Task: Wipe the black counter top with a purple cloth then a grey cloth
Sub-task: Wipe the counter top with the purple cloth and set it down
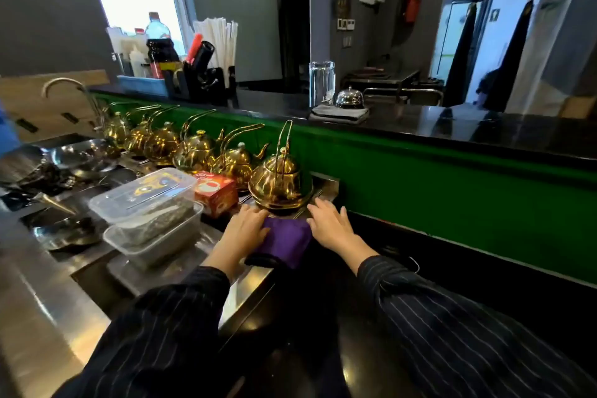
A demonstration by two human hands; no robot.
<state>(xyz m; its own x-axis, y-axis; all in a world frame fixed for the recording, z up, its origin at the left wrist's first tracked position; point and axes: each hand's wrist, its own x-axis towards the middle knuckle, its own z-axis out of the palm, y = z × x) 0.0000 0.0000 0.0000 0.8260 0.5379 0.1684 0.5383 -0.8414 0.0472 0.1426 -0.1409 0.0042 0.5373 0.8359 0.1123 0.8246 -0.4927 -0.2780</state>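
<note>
A: Where are we in the job?

B: On the first cloth, we'd say. The purple cloth (286, 241) lies folded on the black surface (323, 317) just in front of the nearest gold teapot (280, 184), and both our hands are on it.

A: How are the hands sitting?

B: The left hand (247, 224) lies flat over the cloth's left edge, fingers spread and pressing down, not closed around it. The right hand (328, 224) rests at the cloth's right edge, fingers stretched out and loose, touching the cloth but gripping nothing.

A: And the grey cloth?

B: The grey cloth (339, 113) sits folded on the raised black ledge above the green panel (452, 191), just beside the service bell (349, 97) and the clear glass (321, 82). We judge it untouched, so that half of the task is yet to come.

A: What does the next move ask of us?

B: Press down and sweep the purple cloth along the dark surface toward us and to the right. We must mind the teapot and the red box (215, 193) close by; a wide stroke could knock them.
</note>
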